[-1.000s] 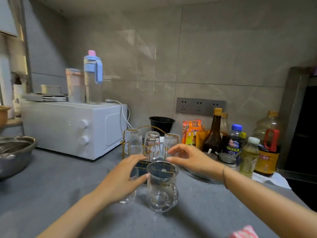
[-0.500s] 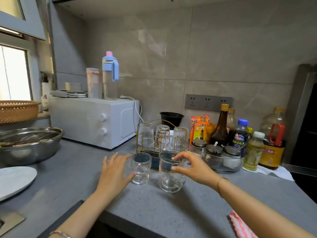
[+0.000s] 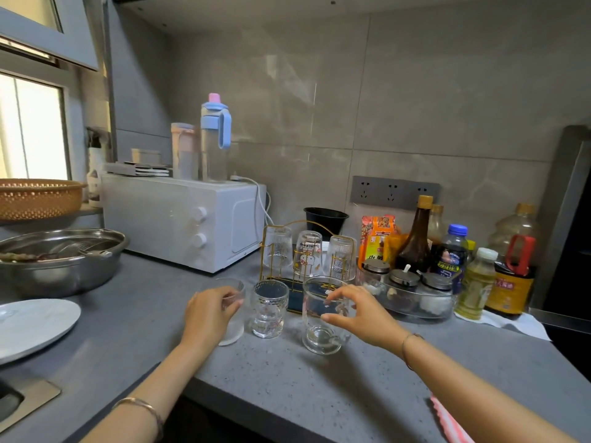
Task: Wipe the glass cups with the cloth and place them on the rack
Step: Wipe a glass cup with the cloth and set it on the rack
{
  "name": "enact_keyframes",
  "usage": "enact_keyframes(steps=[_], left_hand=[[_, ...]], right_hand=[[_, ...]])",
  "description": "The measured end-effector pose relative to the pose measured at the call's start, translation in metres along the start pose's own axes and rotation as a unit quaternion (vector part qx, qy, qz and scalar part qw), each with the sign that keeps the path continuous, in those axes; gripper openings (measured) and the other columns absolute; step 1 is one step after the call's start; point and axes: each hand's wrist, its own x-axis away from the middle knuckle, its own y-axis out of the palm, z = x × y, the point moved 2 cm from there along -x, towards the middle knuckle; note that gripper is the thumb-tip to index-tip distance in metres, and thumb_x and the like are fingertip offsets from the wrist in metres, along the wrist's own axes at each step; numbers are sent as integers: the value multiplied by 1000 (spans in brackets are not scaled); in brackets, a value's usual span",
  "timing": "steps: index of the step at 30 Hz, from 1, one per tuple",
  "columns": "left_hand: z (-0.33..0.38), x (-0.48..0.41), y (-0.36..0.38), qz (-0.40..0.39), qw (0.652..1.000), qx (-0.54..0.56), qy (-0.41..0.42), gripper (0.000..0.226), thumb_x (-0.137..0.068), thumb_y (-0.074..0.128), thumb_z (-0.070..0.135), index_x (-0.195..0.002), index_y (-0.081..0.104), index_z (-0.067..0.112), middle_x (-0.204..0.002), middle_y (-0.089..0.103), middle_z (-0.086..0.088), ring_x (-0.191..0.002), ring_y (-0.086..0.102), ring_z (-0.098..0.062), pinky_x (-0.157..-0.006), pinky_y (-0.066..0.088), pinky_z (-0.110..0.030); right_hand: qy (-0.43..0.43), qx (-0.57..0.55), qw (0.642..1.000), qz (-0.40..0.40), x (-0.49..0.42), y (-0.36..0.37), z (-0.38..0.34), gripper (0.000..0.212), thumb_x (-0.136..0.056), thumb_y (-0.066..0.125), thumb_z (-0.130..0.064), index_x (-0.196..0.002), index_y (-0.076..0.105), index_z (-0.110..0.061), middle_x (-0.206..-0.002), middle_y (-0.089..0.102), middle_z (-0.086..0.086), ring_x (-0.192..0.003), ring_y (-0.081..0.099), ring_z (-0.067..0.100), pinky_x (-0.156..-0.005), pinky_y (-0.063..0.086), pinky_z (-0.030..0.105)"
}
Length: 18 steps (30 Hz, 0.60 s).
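Observation:
Three glass cups stand upright on the grey counter point(image 3: 287, 385) in front of a gold wire rack point(image 3: 267, 251). My left hand point(image 3: 208, 314) grips the leftmost, frosted cup point(image 3: 235, 329) round its side. A small clear cup point(image 3: 269, 310) stands free in the middle. My right hand point(image 3: 361, 318) holds the larger clear cup point(image 3: 316, 338) near its rim, thumb in front and fingers over the top. The rack carries three cups upside down point(image 3: 307, 252). A pink striped cloth point(image 3: 449, 422) lies at the counter's front right edge.
A white microwave point(image 3: 179, 219) stands back left, with bottles on top. A steel bowl point(image 3: 60, 266) and a white plate point(image 3: 32, 324) sit at the left. Condiment jars in a glass dish point(image 3: 412, 305) and several sauce bottles point(image 3: 415, 241) crowd the right.
My view has pulled back and turned left. My left hand has closed round the frosted cup beside the small one. My right hand stays on the large cup's rim.

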Motion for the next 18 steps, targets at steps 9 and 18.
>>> enact_keyframes(steps=[9, 18], left_hand=[[56, 2, -55, -21, 974, 220, 58, 9, -78, 78, 21, -81, 74, 28, -77, 74, 16, -76, 66, 3, -72, 46, -5], [145, 29, -50, -169, 878, 440, 88, 8, -80, 71, 9, -88, 73, 11, -78, 75, 5, -77, 69, -4, -69, 49, -10]], right_hand=[[19, -47, 998, -25, 2, -15, -8, 40, -83, 59, -52, -115, 55, -30, -124, 52, -9, -118, 45, 7, -97, 37, 23], [11, -345, 924, -164, 34, -60, -30, 85, -68, 68, -67, -136, 43, -24, -133, 58, -2, -122, 56, 15, -107, 40, 37]])
